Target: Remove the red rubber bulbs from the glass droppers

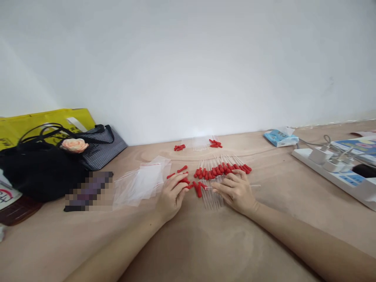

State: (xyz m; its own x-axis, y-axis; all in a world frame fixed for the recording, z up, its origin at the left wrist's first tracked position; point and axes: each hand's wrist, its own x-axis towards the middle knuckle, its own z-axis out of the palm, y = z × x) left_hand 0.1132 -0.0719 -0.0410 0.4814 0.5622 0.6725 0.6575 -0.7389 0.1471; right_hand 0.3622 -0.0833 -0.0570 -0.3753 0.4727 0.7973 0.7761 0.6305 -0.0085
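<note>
My left hand (171, 194) rests over a small pile of red rubber dropper bulbs (182, 169), fingers bent and pinched on a red bulb (189, 187) at their tips. In my right hand (236, 192) a thin clear dropper tube (256, 186) lies level, one end pointing left at the bulbs and the other sticking out past the palm. Under the right hand lie several bare clear tubes (212, 201), partly hidden. Just beyond, assembled droppers (219, 169) form a row, red bulbs toward me. A few loose red bulbs (199, 191) sit between the hands.
Clear zip bags (143, 182) are fanned out on the left. Against the wall are more red-bulbed droppers (216, 143). Bags (44, 172) and a blurred-out dark object (89, 192) stand left; a tissue pack (281, 138) and power strip (337, 174) lie right.
</note>
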